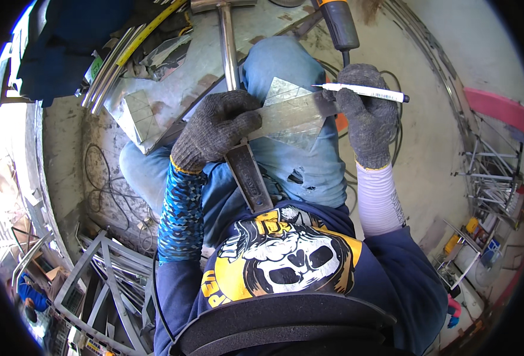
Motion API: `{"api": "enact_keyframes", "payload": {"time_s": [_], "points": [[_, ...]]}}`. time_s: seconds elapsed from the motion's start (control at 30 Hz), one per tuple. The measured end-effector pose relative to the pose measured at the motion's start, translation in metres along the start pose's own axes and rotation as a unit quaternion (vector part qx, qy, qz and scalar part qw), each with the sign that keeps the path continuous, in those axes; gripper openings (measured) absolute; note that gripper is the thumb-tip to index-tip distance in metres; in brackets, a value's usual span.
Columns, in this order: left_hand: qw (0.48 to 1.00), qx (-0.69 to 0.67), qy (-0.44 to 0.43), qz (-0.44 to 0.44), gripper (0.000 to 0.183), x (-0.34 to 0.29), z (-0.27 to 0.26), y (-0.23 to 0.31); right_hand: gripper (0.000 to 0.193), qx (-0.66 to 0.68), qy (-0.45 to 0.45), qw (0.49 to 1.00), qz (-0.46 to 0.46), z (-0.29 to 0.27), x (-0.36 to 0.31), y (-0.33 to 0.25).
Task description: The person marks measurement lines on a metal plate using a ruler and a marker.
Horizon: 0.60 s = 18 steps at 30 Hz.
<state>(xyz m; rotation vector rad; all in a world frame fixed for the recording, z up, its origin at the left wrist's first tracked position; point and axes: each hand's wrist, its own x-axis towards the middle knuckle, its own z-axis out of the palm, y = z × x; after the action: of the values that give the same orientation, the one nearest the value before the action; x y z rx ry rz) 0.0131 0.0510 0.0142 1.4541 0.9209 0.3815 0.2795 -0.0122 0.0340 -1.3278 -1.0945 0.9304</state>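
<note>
My left hand, in a dark grey knit glove, is closed round the corner of a try square. The square's dark stock slants down toward my shirt, and its flat steel blade reaches right to my other hand. My right hand, gloved alike, grips a white marker pen between thumb and fingers. Its fingers meet the blade's far end; whether they clamp it is hidden. Beneath the blade, a shiny sheet metal piece with faint lines rests on my jeans.
Ahead stands a steel T-shaped bar. A dark power tool with a cable lies at the far right. Metal strips and a yellow bar lie far left. Welded frames stand lower left, with a person beyond. Loose cables cross the floor.
</note>
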Motion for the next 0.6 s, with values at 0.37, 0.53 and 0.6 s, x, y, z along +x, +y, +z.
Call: {"api": "enact_keyframes", "payload": {"time_s": [0.37,0.53,0.6], "points": [[1.0,0.012,0.004,0.001,0.022,-0.001,0.001,-0.004,0.02,-0.027,0.007,0.999,-0.022,0.002,0.0,0.004],[0.999,0.03,0.006,-0.021,0.023,-0.001,0.002,0.005,0.02,0.028,0.003,1.0,-0.007,0.0,0.002,0.008],[0.999,0.029,0.005,-0.033,0.024,-0.002,0.002,0.007,0.02,0.044,0.001,0.999,-0.006,0.0,0.001,0.007]]}}
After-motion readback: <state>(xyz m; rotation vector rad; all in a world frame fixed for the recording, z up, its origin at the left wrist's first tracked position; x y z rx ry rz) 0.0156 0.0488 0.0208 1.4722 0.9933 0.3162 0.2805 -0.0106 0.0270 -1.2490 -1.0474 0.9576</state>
